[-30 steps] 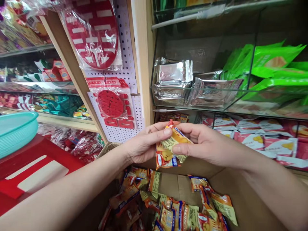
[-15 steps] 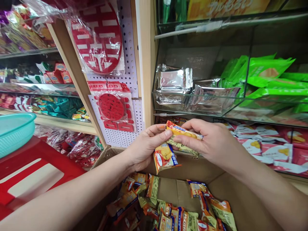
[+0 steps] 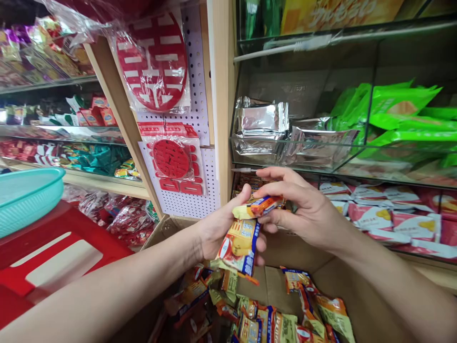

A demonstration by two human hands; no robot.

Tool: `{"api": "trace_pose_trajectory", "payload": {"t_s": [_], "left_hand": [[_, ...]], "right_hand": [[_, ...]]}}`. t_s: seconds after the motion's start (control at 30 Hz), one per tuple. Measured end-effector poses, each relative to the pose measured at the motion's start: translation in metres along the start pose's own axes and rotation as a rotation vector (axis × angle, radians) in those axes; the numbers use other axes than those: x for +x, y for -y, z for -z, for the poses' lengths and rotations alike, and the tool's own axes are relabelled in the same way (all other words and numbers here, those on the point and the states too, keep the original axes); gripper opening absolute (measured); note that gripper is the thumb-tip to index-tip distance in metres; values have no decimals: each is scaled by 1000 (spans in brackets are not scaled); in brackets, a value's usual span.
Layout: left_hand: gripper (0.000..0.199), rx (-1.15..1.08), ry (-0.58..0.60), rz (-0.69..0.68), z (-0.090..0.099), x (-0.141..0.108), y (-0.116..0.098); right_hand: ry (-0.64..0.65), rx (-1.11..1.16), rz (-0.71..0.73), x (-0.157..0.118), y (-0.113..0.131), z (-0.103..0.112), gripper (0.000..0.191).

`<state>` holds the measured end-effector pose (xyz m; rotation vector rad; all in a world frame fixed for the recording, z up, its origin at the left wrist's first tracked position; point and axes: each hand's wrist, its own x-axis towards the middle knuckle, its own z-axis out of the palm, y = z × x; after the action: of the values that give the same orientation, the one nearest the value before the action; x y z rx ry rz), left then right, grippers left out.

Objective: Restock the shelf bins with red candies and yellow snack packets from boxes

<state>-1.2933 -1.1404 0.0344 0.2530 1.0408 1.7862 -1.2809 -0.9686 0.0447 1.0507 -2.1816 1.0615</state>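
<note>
My left hand is closed round a biscuit packet in orange, yellow and blue wrapping, which hangs face-out below the thumb. Just above it, the fingers and thumb of my right hand grip a second biscuit packet, seen edge-on and lying across the first one's top. Both hands are over an open cardboard box. Inside the box lie several loose biscuit packets of the same kind. Behind my right hand, similar small packets show partly in the lowest shelf compartment.
Glass-fronted shelves at the right hold silver packets, green packets and pink-white packets. A turquoise basket rests on a red plastic stool at the left. Red paper-cut decorations hang on a pegboard.
The upper packet has turned from slanting broadside to edge-on as my right hand shifted its hold. My left hand has tipped, bringing the lower packet further into sight. The view moved slightly.
</note>
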Motion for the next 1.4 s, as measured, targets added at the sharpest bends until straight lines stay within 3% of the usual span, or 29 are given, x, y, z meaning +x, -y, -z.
{"api": "trace_pose_trajectory", "payload": {"t_s": [0.17,0.23,0.33,0.43,0.6,1.0,1.13,1.23,1.3,1.4], "left_hand": [[20,-8,-232,-467,-6,2,2],[23,22,-314,-658,-10,3,0],[24,53,-386,-786,-16,6,2],[23,110,-430,-771,-16,9,6],[35,179,-444,-674,-6,9,9],[70,87,-269,-348,-5,0,-5],[68,95,-320,-291,-4,1,-7],[64,192,-368,-321,-6,3,-3],[59,291,-378,-339,-8,4,1],[54,385,-386,-313,-11,2,9]], "right_hand": [[-144,366,-300,2,-3,-5,36],[-184,543,-478,3,-4,-6,30],[-145,744,-603,4,-8,-5,31],[-77,788,-572,3,-12,-5,36],[34,633,-592,4,-10,-6,28],[88,666,-587,5,-6,4,15],[239,593,-589,3,-7,10,15],[339,527,-509,0,-9,14,39],[266,428,-473,-1,-8,13,58],[217,281,-460,-2,-2,8,48]]}}
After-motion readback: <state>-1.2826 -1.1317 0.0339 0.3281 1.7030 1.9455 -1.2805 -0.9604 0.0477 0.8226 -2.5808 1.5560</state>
